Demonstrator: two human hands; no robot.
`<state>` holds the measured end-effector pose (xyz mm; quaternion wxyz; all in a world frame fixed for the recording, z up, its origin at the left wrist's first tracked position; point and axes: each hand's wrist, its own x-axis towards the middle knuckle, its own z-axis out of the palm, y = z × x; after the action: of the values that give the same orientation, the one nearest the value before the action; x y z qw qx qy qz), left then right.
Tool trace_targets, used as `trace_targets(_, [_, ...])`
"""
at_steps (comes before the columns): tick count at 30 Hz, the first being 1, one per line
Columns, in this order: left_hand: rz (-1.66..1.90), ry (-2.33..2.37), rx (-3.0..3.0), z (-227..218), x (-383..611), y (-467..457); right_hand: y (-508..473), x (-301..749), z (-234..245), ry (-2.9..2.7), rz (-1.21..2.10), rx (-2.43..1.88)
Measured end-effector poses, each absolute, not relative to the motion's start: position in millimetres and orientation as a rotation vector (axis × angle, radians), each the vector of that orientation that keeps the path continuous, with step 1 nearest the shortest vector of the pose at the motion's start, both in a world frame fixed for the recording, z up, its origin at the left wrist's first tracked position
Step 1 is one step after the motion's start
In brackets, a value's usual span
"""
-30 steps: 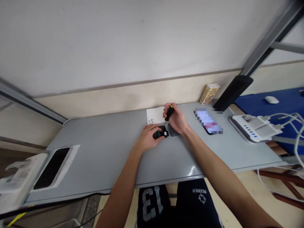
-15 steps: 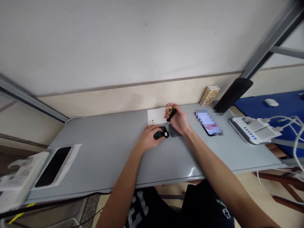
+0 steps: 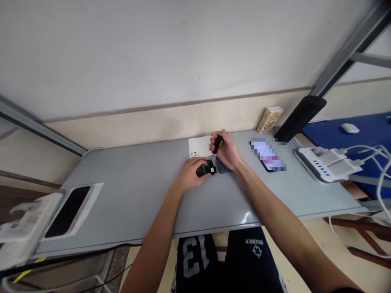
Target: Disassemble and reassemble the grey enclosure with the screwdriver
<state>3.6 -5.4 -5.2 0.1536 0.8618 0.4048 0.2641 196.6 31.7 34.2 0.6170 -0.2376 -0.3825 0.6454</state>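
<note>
My left hand point(image 3: 188, 176) is closed around the sides of a small black device with a green circuit board point(image 3: 202, 170), pressing it against the grey desk. A white patch shows at the device's right end. In my right hand point(image 3: 229, 154) is a screwdriver point(image 3: 218, 142) with a black and yellow handle, tilted, its shaft pointing down into the device. What the tip touches is too small to make out. Beside the device, under my right wrist, lies a dark grey flat box-like part point(image 3: 223, 166). Behind it, a white sheet point(image 3: 198, 145) carries several tiny dark pieces point(image 3: 193, 154).
A lit phone point(image 3: 267, 155) lies to the right, near a small carton point(image 3: 270, 119) and a black padded post point(image 3: 301, 118). Farther right is a power strip point(image 3: 317, 166) with white cables. Another phone point(image 3: 69, 211) lies at the left, beside a white box point(image 3: 33, 228).
The view has shifted slightly. The screwdriver stands a little more upright, its tip still at the device. My left hand keeps the same hold.
</note>
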Motion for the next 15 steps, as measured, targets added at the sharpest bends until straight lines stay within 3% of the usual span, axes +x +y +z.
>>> trace_targets(8, [0.757,1.149,2.482,-5.5,4.4,-5.4,32.2,192.8,25.5,-0.989,1.269,-0.671])
trace_targets(15, [0.761,1.147,2.495,-6.8,4.2,-4.9,30.2,194.0,34.9,-0.92,1.444,-0.605])
